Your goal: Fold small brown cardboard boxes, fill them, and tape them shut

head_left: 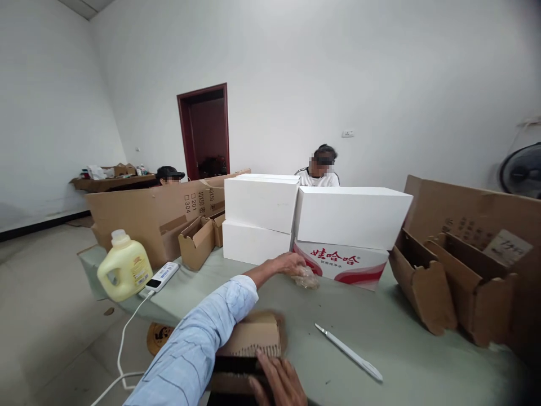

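Note:
My left hand reaches across the table, its fingers closed on a piece of crumpled clear plastic. That plastic lies against the front of a white and red printed carton. Close to me, my right hand rests with its fingers stretched out on the near side of a brown cardboard piece, which has a row of thin ridges along its edge. My left sleeve covers part of the cardboard. To the right, a white-handled scalpel lies flat on the table.
White boxes are stacked at the table's back. Open cardboard trays stand right, another left. A yellow jug stands beside a power strip with a white cable. Two people sit beyond the boxes.

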Demonstrator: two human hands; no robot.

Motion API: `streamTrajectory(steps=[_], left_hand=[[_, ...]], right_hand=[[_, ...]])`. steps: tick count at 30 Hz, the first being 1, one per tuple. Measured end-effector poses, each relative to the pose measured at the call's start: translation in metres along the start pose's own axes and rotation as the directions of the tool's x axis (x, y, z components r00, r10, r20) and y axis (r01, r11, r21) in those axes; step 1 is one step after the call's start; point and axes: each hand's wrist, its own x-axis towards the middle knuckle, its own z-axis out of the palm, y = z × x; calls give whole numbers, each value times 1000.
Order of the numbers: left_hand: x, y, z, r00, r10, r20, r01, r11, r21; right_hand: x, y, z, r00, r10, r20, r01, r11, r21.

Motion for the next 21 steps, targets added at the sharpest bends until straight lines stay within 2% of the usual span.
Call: streamTrajectory(steps=[3,5,6,8,9,12,15,18,21], left_hand=[[-45,33,-44,996,93,1,-93,994,-64],[-89,52,-67,991,118,-66,-124,987,-102],[-115,59,-76,985,118,-124,-134,983,-123],[-170,69,-88,938,92,-336,-162,969,-186],[-198,71,-90,915,62,-400,-146,972,-184],[-271,63,-83,882,-87,-463,8,985,-170],[-320,40,-63,852,-165,-497,101,983,-152],[-342,15,-41,882,-199,-426,112,969,-222],[-347,-3,-24,912,-212,-351,125,959,-253]], right_hand=[[18,0,-1,997,76,34,-79,990,117],[34,2,-4,983,154,102,-170,970,176],[42,4,-6,972,196,133,-221,952,211],[58,11,-9,945,270,186,-315,905,285],[65,15,-11,926,310,217,-367,875,315],[86,29,-17,861,397,317,-498,786,367],[104,38,-22,820,428,380,-560,736,380],[118,40,-23,810,411,418,-566,735,373],[123,36,-18,818,382,431,-545,755,364]])
